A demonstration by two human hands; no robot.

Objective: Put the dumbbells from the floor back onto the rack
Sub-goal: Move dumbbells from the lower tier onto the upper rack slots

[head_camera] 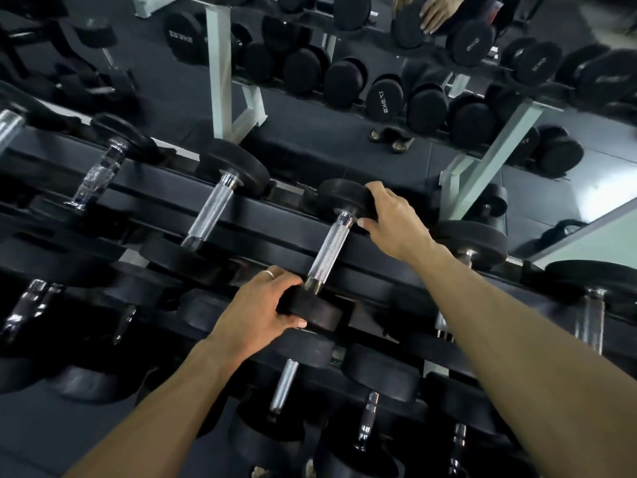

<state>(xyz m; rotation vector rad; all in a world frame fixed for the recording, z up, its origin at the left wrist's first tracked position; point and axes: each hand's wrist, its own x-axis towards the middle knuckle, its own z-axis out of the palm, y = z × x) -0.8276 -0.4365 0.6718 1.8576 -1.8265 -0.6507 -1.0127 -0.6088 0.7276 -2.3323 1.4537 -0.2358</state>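
Dumbbell (pixel 329 251) between our two hands lies across the top tier of the rack (pixel 262 215), its knurled chrome handle bridging the two black rails. Our left hand (pixel 265 310) grips the near weight head, fingers curled over its upper edge and thumb pressed beneath, a ring showing on one finger. Our right hand (pixel 393 219) holds the far head, fingers wrapped over its top and thumb tucked against its inner face beside the handle. Both grips are closed around the rubber heads, not the bar.

Just left of our grip a second dumbbell (pixel 213 208) sits on the same tier, parallel to ours, and farther left a third one (pixel 100 174) is blurred. To the right of our right hand another dumbbell (pixel 470 241) rests on the rails. Below our left hand the lower tiers carry more dumbbells (pixel 286 388), their heads crowded together.

Beyond our right hand a mirror (pixel 379 81) fills the wall, reflecting the pale grey rack uprights, rows of black weight heads, a hand on a weight at the top, and sandalled feet on the dark floor (pixel 172 84).

Our left forearm rises from the bottom edge, angled up and to the right, wrist bent in toward the head. Our right forearm enters from the lower right and stretches long and nearly straight across the rack.
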